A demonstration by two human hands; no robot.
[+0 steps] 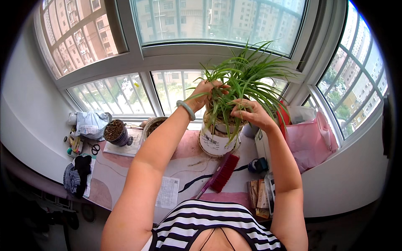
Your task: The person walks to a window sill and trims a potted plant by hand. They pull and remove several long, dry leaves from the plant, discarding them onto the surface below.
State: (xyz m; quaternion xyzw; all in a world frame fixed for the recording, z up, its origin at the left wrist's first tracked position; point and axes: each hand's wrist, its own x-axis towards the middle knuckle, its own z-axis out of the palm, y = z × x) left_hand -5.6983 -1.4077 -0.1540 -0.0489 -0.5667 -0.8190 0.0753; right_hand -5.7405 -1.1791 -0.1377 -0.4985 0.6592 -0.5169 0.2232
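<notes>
A leafy spider plant [247, 71] with long green blades grows in a white bucket-like pot [215, 140] by the window. My left hand [207, 93], with a pale bangle at the wrist, reaches into the leaves on the plant's left side. Its fingers curl around some blades. Lower on the right, my right hand [253, 113] has its thumb and fingers pinched together among the leaves just above the pot's rim. What exactly lies between those fingertips is too small to make out.
A dark red brush [224, 172] lies in front of the pot, near a dark strap [192, 183]. Soil-filled pots [116, 132] stand at left, by scissors [96, 149]. A paper sheet [168, 192], books [258, 194] and a pink bag [307, 140] are also on the surface.
</notes>
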